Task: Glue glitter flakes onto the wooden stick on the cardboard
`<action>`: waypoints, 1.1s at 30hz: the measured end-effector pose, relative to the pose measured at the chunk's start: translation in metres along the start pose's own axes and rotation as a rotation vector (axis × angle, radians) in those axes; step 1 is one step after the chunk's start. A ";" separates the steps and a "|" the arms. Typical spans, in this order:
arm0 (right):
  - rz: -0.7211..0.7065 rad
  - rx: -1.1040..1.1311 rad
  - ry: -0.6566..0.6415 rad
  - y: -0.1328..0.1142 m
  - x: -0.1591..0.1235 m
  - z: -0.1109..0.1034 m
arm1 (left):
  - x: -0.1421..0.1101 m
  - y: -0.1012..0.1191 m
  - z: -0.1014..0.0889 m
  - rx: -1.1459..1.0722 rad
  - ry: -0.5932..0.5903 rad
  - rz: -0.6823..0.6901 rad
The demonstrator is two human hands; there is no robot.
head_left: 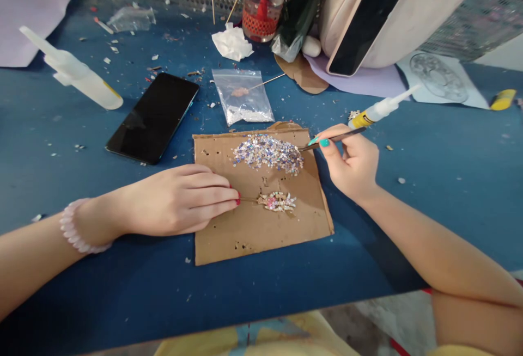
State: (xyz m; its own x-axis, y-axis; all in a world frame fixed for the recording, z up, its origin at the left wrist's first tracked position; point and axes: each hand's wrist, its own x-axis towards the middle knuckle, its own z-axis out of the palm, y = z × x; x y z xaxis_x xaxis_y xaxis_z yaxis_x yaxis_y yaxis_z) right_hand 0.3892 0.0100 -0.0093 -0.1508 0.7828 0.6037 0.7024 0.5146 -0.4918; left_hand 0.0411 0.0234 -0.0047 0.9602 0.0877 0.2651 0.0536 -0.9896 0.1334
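Note:
A piece of brown cardboard (229,241) lies on the blue table. On its upper part is a pile of small glittering rhinestones (267,153). My left hand (183,199) rests over the cardboard's left edge, fingers together, pinching a thin stick. At the stick's far end is a small ornament (277,201) covered in pink and pale stones, lying just below the pile. My right hand (352,161) grips dark tweezers (333,138), whose tips touch the right side of the pile. Whether a stone sits between the tips is too small to tell.
A black phone (153,119) and a glue bottle (77,73) lie left; another glue bottle (379,110) lies behind my right hand. A zip bag (243,97) is beyond the cardboard. A second phone (370,18) leans on a pale bag (437,24), near a jar (261,5).

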 end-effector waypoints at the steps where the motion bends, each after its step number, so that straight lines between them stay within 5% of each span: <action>1: 0.005 -0.001 0.000 0.000 0.000 0.000 | 0.000 0.000 0.000 -0.004 -0.002 -0.002; 33: -0.030 0.019 -0.018 -0.004 0.008 0.013 | 0.003 -0.001 -0.003 -0.048 0.018 -0.008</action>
State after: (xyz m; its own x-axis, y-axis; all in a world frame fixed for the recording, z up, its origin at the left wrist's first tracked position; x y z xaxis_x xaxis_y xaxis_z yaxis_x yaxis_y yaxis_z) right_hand 0.3758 0.0190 -0.0107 -0.1846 0.7730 0.6070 0.6837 0.5446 -0.4857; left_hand 0.0432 0.0247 -0.0012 0.9547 0.0977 0.2812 0.0471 -0.9823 0.1813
